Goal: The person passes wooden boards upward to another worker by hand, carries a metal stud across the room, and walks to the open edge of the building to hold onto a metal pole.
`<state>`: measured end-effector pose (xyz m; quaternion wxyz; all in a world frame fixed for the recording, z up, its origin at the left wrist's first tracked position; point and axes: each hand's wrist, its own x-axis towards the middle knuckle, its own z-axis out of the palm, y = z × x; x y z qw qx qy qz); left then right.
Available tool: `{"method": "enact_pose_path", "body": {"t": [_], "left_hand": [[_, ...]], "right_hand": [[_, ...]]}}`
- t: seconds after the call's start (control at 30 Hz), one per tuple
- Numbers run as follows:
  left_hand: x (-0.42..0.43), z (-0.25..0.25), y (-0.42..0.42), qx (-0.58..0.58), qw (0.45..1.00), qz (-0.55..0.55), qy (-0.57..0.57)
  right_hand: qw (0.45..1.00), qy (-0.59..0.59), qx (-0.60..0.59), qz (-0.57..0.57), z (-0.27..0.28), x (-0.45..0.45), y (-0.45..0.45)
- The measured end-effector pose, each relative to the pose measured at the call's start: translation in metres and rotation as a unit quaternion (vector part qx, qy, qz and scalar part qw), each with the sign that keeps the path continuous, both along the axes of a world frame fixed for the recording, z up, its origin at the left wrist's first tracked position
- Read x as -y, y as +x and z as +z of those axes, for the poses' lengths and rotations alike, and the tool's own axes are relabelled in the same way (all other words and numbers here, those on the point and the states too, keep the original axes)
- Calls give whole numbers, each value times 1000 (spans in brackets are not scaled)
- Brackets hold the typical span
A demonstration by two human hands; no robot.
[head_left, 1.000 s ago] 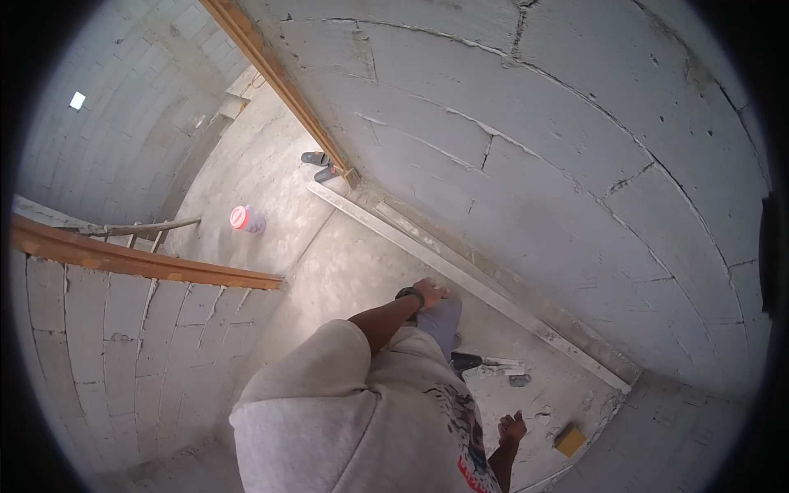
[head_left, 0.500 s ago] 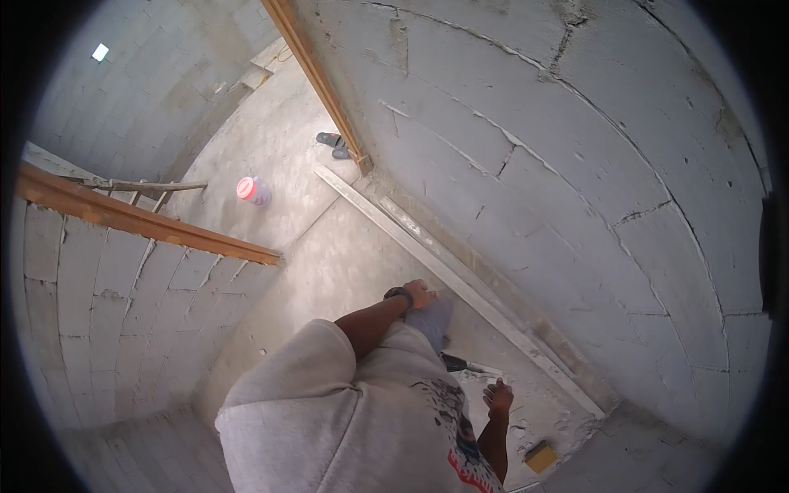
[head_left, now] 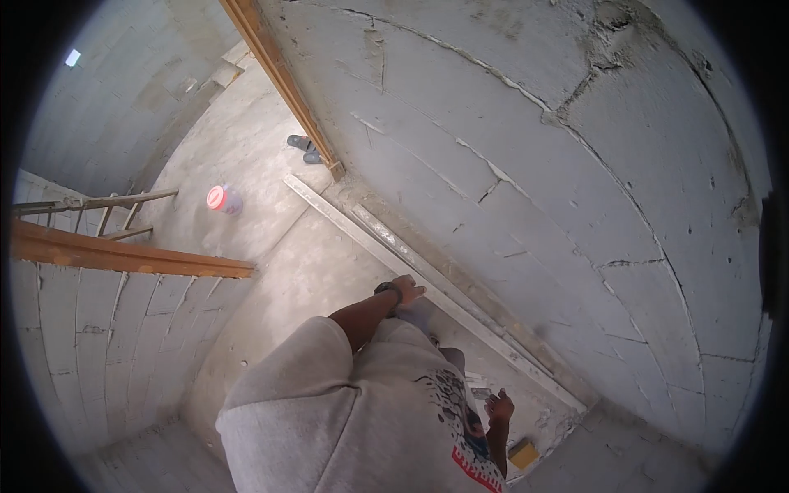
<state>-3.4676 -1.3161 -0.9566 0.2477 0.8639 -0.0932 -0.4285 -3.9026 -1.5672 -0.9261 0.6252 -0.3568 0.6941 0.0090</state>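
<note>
My left hand (head_left: pixel 408 289), with a dark band on its wrist, reaches forward over my leg. Its fingers are apart and slightly bent, close to a long pale straight bar (head_left: pixel 353 227) on the floor along the wall; whether they touch it I cannot tell. Low on the right, my right hand (head_left: pixel 499 406) hangs with loosely curled fingers and nothing visible in them. Just left of it lies a small pale, flat-looking object (head_left: pixel 478 389), partly hidden, its kind unclear. A yellow-brown sponge-like block (head_left: pixel 523 453) rests on the floor below that hand.
Grey block walls (head_left: pixel 509 164) stand close on both sides. Wooden door frame posts (head_left: pixel 279 82) flank an opening. Beyond are a pink-lidded container (head_left: pixel 224 200), dark sandals (head_left: pixel 306 148) and a wooden ladder-like frame (head_left: pixel 123 205). A second strip (head_left: pixel 386 234) lies beside the bar.
The view has shifted, so the surroundings sit further left. My left hand has come nearer the long bar. A dark-ended, thin pale object near my right hand no longer shows the same way.
</note>
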Motion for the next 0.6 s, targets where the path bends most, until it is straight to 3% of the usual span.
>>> {"method": "enact_pose_path", "body": {"t": [0.23, 0.33, 0.47, 0.6], "left_hand": [[24, 5, 49, 32, 999, -30, 4], [35, 25, 57, -16, 1000, -14, 7], [44, 15, 60, -34, 999, -12, -1], [40, 6, 41, -27, 1000, 15, -5]], "right_hand": [[996, -92, 15, 12, 39, 13, 78], [998, -31, 17, 43, 21, -2, 74], [999, 24, -16, 40, 15, -25, 70], [992, 23, -48, 111, 0, -16, 61]]}}
